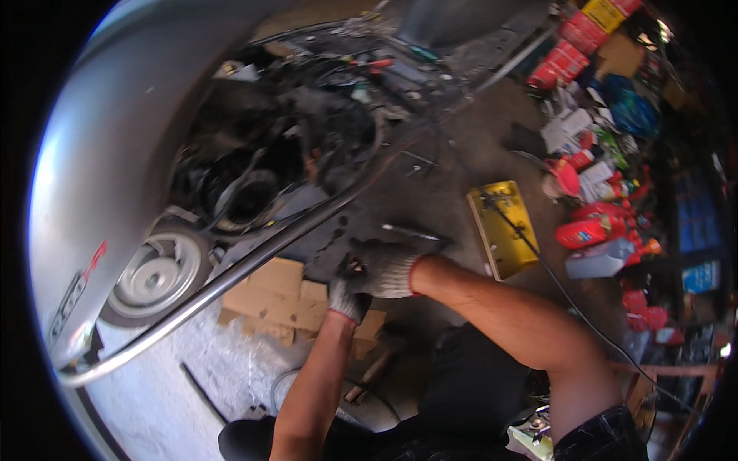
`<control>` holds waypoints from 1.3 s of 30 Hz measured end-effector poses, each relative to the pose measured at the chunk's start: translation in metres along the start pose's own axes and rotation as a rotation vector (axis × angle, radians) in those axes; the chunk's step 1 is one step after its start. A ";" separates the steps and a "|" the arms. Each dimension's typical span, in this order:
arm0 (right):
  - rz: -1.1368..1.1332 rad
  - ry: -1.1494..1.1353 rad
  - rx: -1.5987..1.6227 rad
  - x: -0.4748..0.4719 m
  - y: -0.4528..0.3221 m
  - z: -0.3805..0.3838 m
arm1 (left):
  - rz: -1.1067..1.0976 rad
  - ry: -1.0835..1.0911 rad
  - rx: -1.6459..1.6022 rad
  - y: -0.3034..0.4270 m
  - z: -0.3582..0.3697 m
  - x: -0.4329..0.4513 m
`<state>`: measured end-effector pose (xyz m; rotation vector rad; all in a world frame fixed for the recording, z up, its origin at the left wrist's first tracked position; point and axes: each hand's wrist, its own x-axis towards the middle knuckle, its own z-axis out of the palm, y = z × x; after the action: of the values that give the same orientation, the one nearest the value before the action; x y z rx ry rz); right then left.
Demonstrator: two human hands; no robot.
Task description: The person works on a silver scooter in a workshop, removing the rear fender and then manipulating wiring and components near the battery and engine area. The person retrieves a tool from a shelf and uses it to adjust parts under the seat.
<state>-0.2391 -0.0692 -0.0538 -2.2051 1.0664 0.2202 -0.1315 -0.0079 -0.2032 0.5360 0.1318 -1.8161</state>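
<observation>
My left hand [350, 298] and my right hand [385, 268] meet in front of me, both in dirty grey knit gloves with red cuffs. The fingers are dark and blurred, so whether they hold anything small is hidden. Flattened cardboard [265, 297] lies on the floor beside the left hand. Just beyond the right hand is a slim metal tool [410, 231] on the dark floor. A long metal tube [277, 245] crosses diagonally past both hands, apart from them.
At left stand a silver body panel [115, 144] and a small spoked wheel [154, 275]. Greasy engine parts [253, 190] lie behind the tube. To the right are a yellow tray [512, 230], a black cable [568, 291] running over it, and red bottles [585, 231].
</observation>
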 end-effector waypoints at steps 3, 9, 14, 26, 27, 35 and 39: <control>0.014 0.055 0.026 0.009 0.003 -0.009 | 0.032 -0.102 0.027 0.009 0.036 -0.012; 0.038 0.003 -0.235 0.008 0.026 -0.031 | -0.070 -0.116 0.387 0.024 -0.013 -0.008; 0.228 0.096 0.110 0.009 0.103 -0.011 | -0.087 0.144 0.591 0.000 -0.024 0.002; 0.539 0.591 0.106 -0.105 0.313 0.108 | -0.248 0.418 1.059 0.004 -0.071 0.010; 0.595 0.772 0.212 -0.117 0.331 0.109 | -0.254 0.395 1.047 0.006 -0.075 0.009; 0.783 0.801 0.148 -0.157 0.411 0.117 | -0.335 0.330 1.072 -0.013 -0.073 0.010; 0.619 0.571 0.014 -0.133 0.393 0.110 | -0.350 0.267 1.157 -0.030 -0.063 0.008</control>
<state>-0.6046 -0.0889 -0.2774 -1.8992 2.0431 -0.1681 -0.1424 0.0170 -0.2674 1.6385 -0.7351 -2.0260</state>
